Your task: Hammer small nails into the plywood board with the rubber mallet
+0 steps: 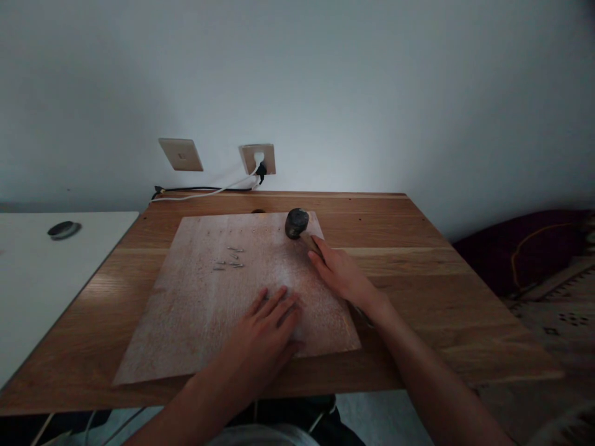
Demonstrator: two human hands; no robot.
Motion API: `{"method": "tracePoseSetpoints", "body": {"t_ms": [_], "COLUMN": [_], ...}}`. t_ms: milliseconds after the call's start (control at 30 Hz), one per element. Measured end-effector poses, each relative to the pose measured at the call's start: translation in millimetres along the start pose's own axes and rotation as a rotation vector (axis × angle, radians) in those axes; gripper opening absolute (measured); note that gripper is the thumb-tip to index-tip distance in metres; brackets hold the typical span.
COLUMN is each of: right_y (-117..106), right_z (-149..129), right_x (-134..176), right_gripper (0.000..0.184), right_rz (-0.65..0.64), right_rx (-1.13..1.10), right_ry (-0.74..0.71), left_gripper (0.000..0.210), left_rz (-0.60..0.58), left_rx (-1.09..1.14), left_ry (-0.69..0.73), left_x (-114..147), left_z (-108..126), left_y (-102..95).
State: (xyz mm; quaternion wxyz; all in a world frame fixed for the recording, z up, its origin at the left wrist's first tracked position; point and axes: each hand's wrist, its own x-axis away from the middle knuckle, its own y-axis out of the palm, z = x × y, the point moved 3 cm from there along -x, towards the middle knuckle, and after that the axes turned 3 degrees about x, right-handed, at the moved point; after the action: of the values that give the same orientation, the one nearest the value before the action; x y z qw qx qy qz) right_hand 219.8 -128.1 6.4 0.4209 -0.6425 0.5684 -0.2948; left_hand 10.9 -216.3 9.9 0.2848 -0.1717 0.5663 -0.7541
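My right hand (341, 272) is wrapped round the wooden handle of a mallet (296, 223). The mallet's black head is over the upper right part of a thin wooden board (186, 316); I cannot tell whether it touches. With fingers spread, my left hand (267, 325) is over the near middle of the board, slightly blurred. Several small screws or nails (232, 264) lie loose in a group left of the mallet. Across the board's far part runs a row of small marks (242, 231), too small to make out.
Beneath the board is a wooden table (395, 266) set against the wall. Cables (204, 193) run along its far edge to a wall socket (258, 159). A white surface (56, 279) on the left carries a round dark-topped object (62, 230). Dark purple fabric (525, 248) is at the right.
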Motion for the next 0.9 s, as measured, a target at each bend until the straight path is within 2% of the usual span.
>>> {"method": "tracePoseSetpoints", "body": {"t_ms": [133, 267, 400, 467, 900], "right_y": [1.3, 1.4, 0.8, 0.9, 4.3], "right_z": [1.7, 2.5, 1.9, 2.1, 5.9], "right_x": [0.6, 0.9, 0.9, 0.8, 0.8], "right_gripper": [0.043, 0.043, 0.045, 0.045, 0.043], "right_rz": [0.021, 0.017, 0.003, -0.001, 0.025], "right_rx": [-0.012, -0.034, -0.023, -0.014, -0.013], "right_ry": [-0.027, -0.033, -0.029, -0.023, -0.023], "left_gripper": [0.043, 0.047, 0.083, 0.095, 0.087], "left_rz": [-0.032, -0.008, -0.07, -0.112, -0.09], "left_rx": [0.036, 0.092, 0.148, 0.155, 0.152], "left_ry": [0.096, 0.071, 0.069, 0.06, 0.04], "left_x": [12.0, 21.2, 27.4, 30.0, 33.7], "left_z": [-16.9, -30.7, -37.6, -40.1, -41.5], "left_y": [-8.0, -17.4, -22.7, -23.2, -24.7]}}
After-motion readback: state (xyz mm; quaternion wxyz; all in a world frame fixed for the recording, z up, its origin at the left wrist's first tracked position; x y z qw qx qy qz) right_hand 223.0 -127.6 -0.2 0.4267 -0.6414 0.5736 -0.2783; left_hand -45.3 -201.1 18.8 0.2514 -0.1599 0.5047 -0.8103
